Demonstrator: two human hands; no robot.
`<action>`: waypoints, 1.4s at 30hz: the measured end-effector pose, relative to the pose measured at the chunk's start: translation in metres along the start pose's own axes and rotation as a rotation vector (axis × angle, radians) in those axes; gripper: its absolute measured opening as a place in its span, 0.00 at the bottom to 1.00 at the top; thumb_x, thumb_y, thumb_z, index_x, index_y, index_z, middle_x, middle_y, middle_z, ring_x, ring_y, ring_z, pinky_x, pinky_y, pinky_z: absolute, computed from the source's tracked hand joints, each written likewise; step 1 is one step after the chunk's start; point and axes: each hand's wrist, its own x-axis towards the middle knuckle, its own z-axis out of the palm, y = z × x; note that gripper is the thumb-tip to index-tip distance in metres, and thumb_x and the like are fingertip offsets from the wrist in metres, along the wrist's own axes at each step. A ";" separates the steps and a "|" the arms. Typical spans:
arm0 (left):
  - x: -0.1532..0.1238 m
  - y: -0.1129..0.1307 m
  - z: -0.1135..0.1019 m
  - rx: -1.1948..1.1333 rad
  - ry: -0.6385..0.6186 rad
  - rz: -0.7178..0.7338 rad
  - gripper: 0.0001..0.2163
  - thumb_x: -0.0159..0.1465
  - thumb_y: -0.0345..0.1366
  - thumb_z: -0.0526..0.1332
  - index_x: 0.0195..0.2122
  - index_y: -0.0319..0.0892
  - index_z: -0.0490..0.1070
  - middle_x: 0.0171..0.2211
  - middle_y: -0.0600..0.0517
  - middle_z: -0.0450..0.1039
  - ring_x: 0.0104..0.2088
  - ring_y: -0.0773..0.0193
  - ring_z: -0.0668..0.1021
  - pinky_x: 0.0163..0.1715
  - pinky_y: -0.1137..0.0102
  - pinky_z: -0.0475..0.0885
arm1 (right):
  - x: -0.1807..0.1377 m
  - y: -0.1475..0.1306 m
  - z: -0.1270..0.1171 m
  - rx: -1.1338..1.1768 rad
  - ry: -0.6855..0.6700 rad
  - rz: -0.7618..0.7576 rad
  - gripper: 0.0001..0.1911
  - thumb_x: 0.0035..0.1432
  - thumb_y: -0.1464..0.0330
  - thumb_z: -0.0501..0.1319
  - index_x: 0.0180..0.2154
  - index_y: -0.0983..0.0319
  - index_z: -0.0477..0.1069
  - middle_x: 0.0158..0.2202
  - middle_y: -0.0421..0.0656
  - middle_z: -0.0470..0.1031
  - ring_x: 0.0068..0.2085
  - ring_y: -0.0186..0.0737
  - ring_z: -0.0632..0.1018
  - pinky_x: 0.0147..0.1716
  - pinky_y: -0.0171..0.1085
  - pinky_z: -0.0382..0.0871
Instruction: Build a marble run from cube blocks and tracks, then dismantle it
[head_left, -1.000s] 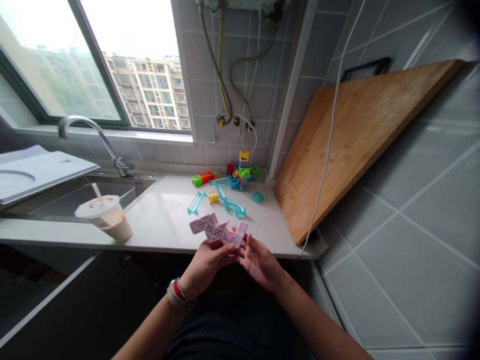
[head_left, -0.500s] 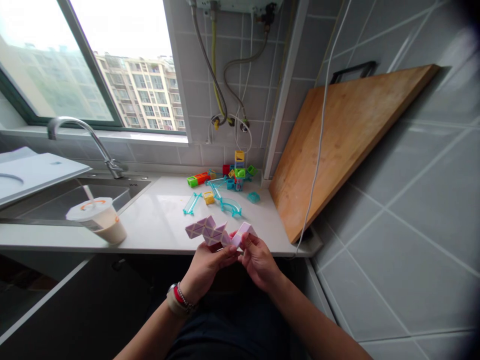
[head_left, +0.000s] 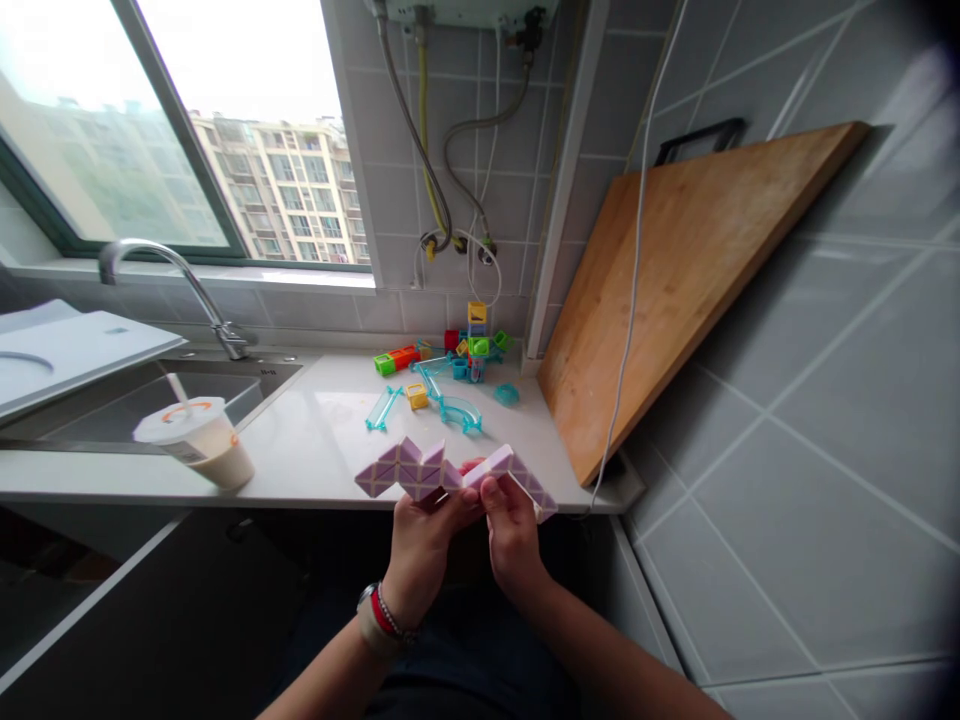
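Observation:
A pink-and-white snake puzzle [head_left: 409, 468] made of triangular segments is held up in front of the counter's near edge. My left hand [head_left: 421, 545] grips it near its middle, with the zigzag part sticking out to the left. Closed on the other side of the middle, my right hand [head_left: 514, 535] has its thumb pressed on a segment, and a straighter arm of the puzzle slopes down to the right past the fingers. Both hands are close together, and most fingertips are hidden behind the puzzle. Something reddish shows between the hands, too small to make out.
Colourful plastic track pieces and blocks [head_left: 417, 396] lie on the white counter [head_left: 315, 440]. A lidded drink cup [head_left: 217, 450] stands left, before the sink [head_left: 262, 385] and faucet [head_left: 180, 262]. A wooden board [head_left: 675, 270] leans on the right wall, a white cable [head_left: 634, 290] hanging across it.
The puzzle's right arm has swung out and now shows to the right of my right hand. Its left part has shifted left and tilted, and both wrists have turned.

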 end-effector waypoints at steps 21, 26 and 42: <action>0.023 0.054 -0.050 0.806 -0.362 0.236 0.10 0.55 0.37 0.77 0.38 0.46 0.85 0.37 0.48 0.85 0.37 0.53 0.84 0.40 0.66 0.77 | 0.043 -0.042 -0.031 -0.380 -0.344 0.411 0.28 0.57 0.44 0.67 0.33 0.64 0.77 0.31 0.44 0.79 0.25 0.33 0.77 0.16 0.28 0.64; 0.020 0.059 -0.052 0.856 -0.410 0.264 0.09 0.59 0.37 0.73 0.41 0.44 0.84 0.40 0.45 0.85 0.39 0.54 0.84 0.42 0.67 0.77 | 0.042 -0.050 -0.030 -0.369 -0.452 0.313 0.23 0.59 0.49 0.68 0.31 0.63 0.74 0.22 0.36 0.69 0.21 0.29 0.68 0.16 0.28 0.59; 0.023 0.007 -0.050 0.381 -0.333 0.022 0.17 0.65 0.45 0.69 0.49 0.39 0.74 0.42 0.45 0.82 0.43 0.53 0.85 0.40 0.60 0.85 | 0.042 -0.031 -0.031 -0.127 -0.316 0.476 0.22 0.57 0.50 0.69 0.31 0.64 0.73 0.23 0.38 0.73 0.19 0.27 0.69 0.14 0.27 0.56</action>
